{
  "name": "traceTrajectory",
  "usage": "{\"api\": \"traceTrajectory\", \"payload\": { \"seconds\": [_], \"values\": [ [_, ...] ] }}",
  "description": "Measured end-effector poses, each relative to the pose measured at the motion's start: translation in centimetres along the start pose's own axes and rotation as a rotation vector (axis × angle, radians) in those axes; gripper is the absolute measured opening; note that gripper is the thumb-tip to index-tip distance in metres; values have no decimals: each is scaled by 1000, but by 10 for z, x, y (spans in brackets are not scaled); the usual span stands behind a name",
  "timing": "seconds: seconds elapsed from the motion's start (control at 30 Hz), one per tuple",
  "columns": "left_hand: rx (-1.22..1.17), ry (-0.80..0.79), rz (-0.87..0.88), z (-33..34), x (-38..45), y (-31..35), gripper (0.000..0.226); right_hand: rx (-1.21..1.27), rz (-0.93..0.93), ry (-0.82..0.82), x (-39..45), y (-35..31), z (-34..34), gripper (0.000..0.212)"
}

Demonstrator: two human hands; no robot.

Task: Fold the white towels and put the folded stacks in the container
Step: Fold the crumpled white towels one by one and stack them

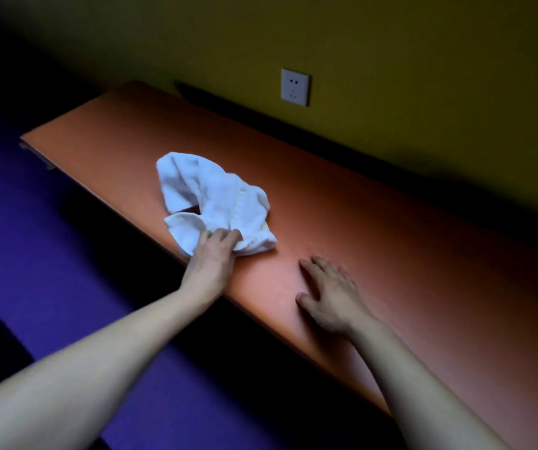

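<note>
The crumpled white towel (215,203) lies on the orange worktop (391,241), near its front edge. Your left hand (214,251) grips its near edge. At four o'clock from the towel, your right hand (329,295) rests flat, fingers spread.

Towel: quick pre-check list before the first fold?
1. Left hand has a grip on the towel: ok, fingers curl round its near edge.
2. Right hand free to help: ok, it rests open on the table, apart from the towel.
3. Towel spread flat: not ok, it lies crumpled in a heap.
4. Room to spread it: ok, bare table to the right of the towel.
5. Towel fully on the table: cannot tell, its near edge sits at the table's rim.
6. Container within reach: cannot tell, none in view.
</note>
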State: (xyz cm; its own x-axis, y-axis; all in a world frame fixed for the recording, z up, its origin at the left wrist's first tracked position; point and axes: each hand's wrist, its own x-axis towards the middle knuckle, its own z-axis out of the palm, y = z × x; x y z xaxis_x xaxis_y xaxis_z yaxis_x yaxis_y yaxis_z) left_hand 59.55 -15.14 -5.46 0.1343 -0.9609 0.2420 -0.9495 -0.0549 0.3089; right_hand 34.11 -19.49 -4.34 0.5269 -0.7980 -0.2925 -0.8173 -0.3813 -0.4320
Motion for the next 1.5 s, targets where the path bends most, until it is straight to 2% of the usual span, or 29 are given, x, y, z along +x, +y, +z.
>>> {"api": "traceTrajectory", "payload": {
  "seconds": [0.1,0.23,0.37,0.43,0.5,0.53,0.63,0.7,0.77,0.87,0.97,1.03,1.13,1.23,1.3,1.33,1.5],
  "values": [
    [-56,-20,95,3,-26,35,33,132,6,60,-35,10,1,67],
    [-167,-67,171,10,-54,81,38,275,121,187,-83,25,-5,61],
    [-277,-167,303,16,-72,127,41,164,179,355,-122,38,-15,50],
    [-294,-238,410,15,-77,152,41,175,156,372,-138,39,-30,61],
    [-304,-287,509,10,-81,180,39,89,82,304,-149,41,-48,79],
    [-322,-303,541,5,-84,193,41,2,50,260,-152,44,-55,74],
    [-377,-293,608,-15,-84,224,44,-112,-8,252,-166,52,-71,33],
    [-401,-240,649,-30,-81,239,37,-100,28,293,-179,57,-84,24],
    [-433,-180,601,-46,-78,248,37,-127,54,286,-195,59,-97,17],
    [-403,-151,500,-73,-71,257,47,85,74,264,-219,63,-101,5],
    [-323,-66,520,-100,-60,266,37,438,142,511,-238,71,-108,8],
    [-225,30,499,-120,-51,272,43,517,150,692,-248,74,-126,16],
    [-98,94,448,-150,-40,285,51,449,102,810,-266,67,-162,22],
    [-191,105,429,-180,-29,302,50,218,61,835,-281,63,-189,27],
    [-217,84,466,-192,-24,313,37,114,83,879,-291,63,-200,26],
    [-215,49,477,-197,-25,318,33,146,110,936,-295,63,-204,23],
    [-99,-153,485,-223,-43,333,27,587,182,1192,-313,44,-228,19]
  ]
}}
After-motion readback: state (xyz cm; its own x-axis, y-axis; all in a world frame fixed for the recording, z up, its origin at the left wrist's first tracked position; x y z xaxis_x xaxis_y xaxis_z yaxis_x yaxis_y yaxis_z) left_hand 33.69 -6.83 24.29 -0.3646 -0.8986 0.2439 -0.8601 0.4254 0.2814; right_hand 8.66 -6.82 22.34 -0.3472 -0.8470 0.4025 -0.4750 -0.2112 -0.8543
